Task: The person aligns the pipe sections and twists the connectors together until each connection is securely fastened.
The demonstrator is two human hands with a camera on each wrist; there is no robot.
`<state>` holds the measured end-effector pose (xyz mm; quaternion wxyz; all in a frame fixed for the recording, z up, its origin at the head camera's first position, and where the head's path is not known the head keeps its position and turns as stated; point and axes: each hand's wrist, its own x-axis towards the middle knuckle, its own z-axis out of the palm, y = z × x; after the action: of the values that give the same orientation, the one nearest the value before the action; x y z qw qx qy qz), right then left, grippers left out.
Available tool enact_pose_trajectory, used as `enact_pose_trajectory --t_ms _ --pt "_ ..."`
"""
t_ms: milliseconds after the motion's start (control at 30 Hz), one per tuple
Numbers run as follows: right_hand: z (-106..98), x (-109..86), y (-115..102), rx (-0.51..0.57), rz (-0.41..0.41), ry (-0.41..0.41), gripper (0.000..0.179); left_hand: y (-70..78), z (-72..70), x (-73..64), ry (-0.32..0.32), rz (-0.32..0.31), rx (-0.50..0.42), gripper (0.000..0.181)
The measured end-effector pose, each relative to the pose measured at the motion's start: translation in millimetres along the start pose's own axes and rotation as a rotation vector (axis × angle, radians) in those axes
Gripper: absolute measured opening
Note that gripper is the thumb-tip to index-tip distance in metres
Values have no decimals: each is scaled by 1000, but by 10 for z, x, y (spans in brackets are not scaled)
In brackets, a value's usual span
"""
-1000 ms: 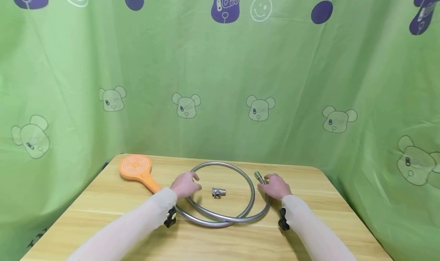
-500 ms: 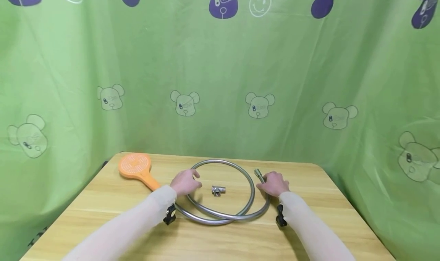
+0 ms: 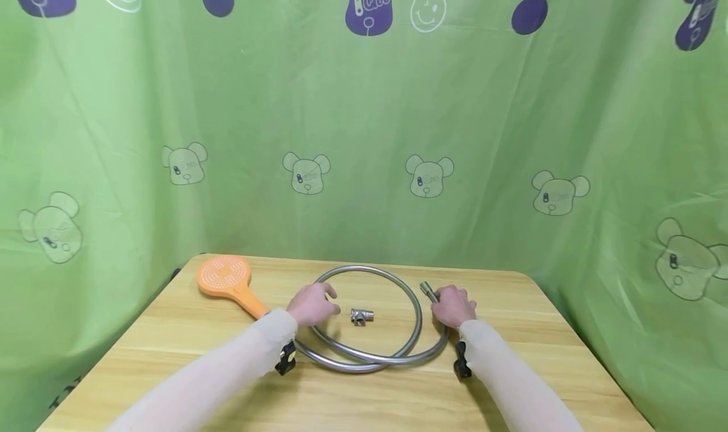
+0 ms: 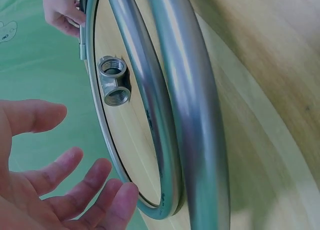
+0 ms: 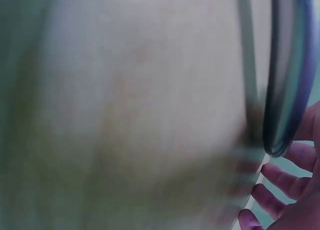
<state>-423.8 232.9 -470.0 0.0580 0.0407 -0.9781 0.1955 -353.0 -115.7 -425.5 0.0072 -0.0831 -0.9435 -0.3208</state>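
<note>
A grey metallic shower hose (image 3: pixel 418 321) lies coiled on the table, with a metal connector (image 3: pixel 426 288) at its far right end. My right hand (image 3: pixel 454 306) pinches the hose just behind this connector; in the right wrist view the hose runs in between thumb and fingers, the other fingers (image 5: pixel 285 180) spread. My left hand (image 3: pixel 312 304) hovers over the coil's left side with loosely bent fingers, holding nothing. Inside the loop lies a small metal tee fitting (image 3: pixel 361 317), its threaded openings showing in the left wrist view. An orange shower head (image 3: pixel 224 276) lies face up behind my left forearm.
The wooden table (image 3: pixel 364 407) has rounded far corners. A green curtain (image 3: pixel 364 103) with bear prints hangs close behind it and along both sides. Black wrist cameras (image 3: pixel 286 357) sit under both sleeves.
My right hand has shifted slightly and closed in on the hose near its connector. My left hand has moved a little to the right, toward the tee fitting. The objects lie unmoved.
</note>
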Motion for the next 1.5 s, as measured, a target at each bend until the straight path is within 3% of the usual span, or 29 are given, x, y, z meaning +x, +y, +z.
enact_pose_trajectory --t_ms 300,600,800,1100,1500 --pt "16 -41 59 37 15 -7 27 38 59 -2 -6 4 5 38" --pt "-9 -35 24 96 33 -20 42 90 97 -18 -66 29 49 35" --pt "-34 -30 -20 158 27 -23 47 81 188 37 -84 22 46 35" --pt "-76 -11 -53 217 49 -31 44 112 259 142 -77 67 107 39" --pt "-111 12 -51 217 58 -38 50 127 375 251 -94 73 115 49"
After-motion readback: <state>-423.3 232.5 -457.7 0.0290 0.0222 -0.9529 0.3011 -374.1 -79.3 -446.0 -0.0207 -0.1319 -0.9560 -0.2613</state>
